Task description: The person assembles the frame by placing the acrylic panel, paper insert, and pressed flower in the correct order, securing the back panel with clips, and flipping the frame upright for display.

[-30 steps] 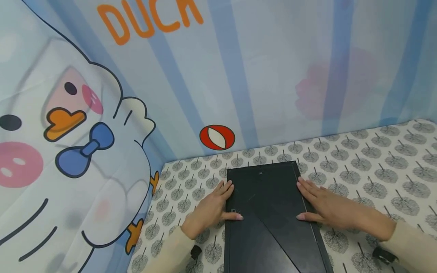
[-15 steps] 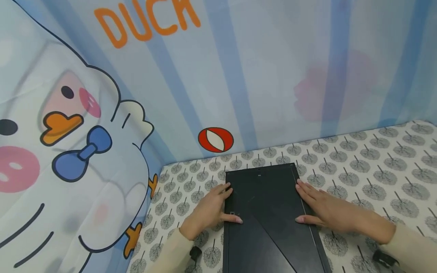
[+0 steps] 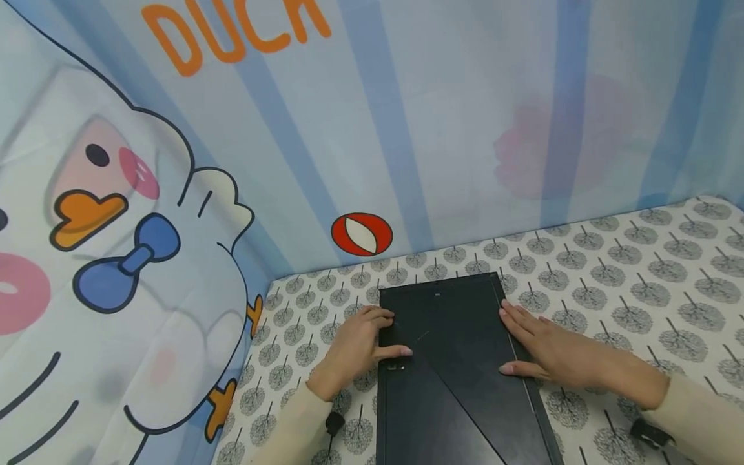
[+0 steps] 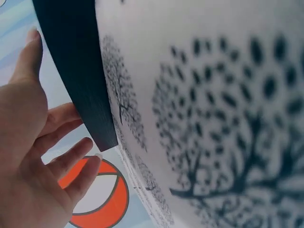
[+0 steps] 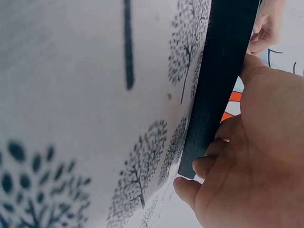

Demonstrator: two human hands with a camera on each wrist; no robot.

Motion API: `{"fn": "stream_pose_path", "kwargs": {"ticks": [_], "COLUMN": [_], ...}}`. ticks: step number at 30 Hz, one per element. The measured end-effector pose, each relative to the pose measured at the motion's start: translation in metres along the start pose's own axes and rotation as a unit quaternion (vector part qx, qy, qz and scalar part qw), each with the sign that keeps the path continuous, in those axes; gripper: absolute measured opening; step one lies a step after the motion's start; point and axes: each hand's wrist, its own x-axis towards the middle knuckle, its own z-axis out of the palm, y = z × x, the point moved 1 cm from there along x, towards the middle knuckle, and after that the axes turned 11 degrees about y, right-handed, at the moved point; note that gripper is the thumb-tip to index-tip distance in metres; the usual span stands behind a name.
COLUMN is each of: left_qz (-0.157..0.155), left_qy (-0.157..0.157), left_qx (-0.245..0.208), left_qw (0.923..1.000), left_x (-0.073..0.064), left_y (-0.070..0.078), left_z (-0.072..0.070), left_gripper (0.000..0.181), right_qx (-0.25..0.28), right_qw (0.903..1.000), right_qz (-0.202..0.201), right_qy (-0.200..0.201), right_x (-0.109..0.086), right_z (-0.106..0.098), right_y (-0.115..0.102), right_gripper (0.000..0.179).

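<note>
A black picture frame (image 3: 453,368) lies back side up on the patterned cloth, its lower end cut off by the head view's bottom border. A slanting line crosses its back panel, and small metal clips (image 3: 396,367) sit near its left edge. My left hand (image 3: 354,345) rests at the left edge, thumb over the back panel; in the left wrist view, one finger touches the frame's side (image 4: 78,71) and the others hang loosely. My right hand (image 3: 552,349) lies along the right edge, thumb on the panel, fingertips by the frame's side (image 5: 216,85) in the right wrist view.
White cloth with grey tree prints (image 3: 633,290) covers the table. Behind it and to the left hangs a light blue curtain (image 3: 453,142) with a printed duck (image 3: 192,361) and a red-and-white ball print (image 3: 361,234).
My left hand's thumb has shifted slightly up the panel, uncovering more of the metal clips, and its fingers bend a little more. The right hand stays at the right edge.
</note>
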Motion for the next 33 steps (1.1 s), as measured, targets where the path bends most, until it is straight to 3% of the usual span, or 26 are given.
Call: {"fn": "stream_pose_path", "kwargs": {"ticks": [10, 15, 18, 22, 27, 33], "left_qz": [0.025, 0.006, -0.008, -0.027, -0.031, 0.016], "left_qy": [0.005, -0.016, -0.047, -0.12, -0.168, -0.18], "left_qx": [-0.001, 0.009, 0.018, -0.009, -0.058, -0.077], "left_qw": [0.9997, 0.9998, 0.9987, 0.9924, 0.9836, 0.9804], "left_x": [0.008, 0.004, 0.003, 0.001, -0.019, -0.051], "left_y": [0.0, 0.003, 0.007, 0.016, 0.029, 0.04], "left_z": [-0.002, -0.003, -0.007, -0.015, -0.021, -0.02], "left_gripper": [0.069, 0.071, 0.078, 0.093, 0.095, 0.098], "right_qx": [-0.003, -0.004, -0.014, -0.024, -0.018, -0.018], "right_qw": [1.0, 1.0, 0.9999, 0.9997, 0.9997, 0.9998], "right_qz": [0.005, 0.006, 0.004, 0.005, 0.006, 0.005], "right_qy": [0.005, -0.003, -0.001, 0.009, 0.013, 0.009], "right_x": [-0.002, -0.002, 0.001, 0.001, 0.0, -0.001], "right_z": [0.001, 0.002, 0.001, 0.001, 0.001, 0.003], "right_y": [0.001, 0.0, 0.0, 0.0, -0.001, 0.0], "right_gripper": [0.096, 0.097, 0.098, 0.098, 0.098, 0.098]}}
